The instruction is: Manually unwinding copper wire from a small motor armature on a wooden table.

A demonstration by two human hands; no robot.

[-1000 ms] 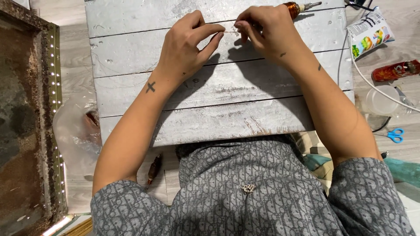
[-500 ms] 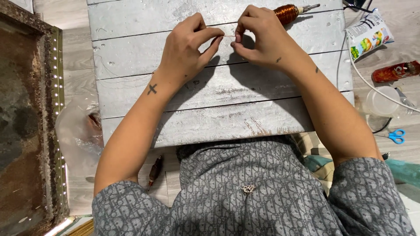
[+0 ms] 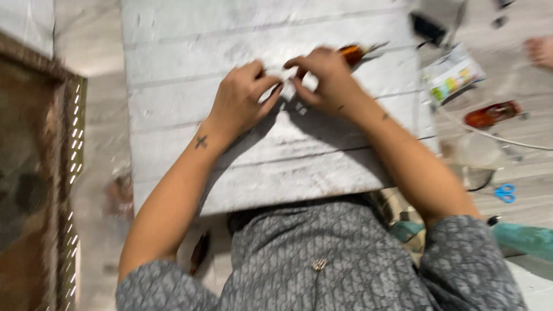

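Both hands have slid slightly down the whitewashed plank board point(image 3: 173, 69), left hand point(image 3: 239, 98) and right hand point(image 3: 325, 78) still pinching something too small and blurred to identify.

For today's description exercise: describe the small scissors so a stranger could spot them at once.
Start at the white plank board under the person's hands, then look right, past its lower corner, to the pale floor. The scissors lie there; their bright blue handles set them apart from the red tool farther up.
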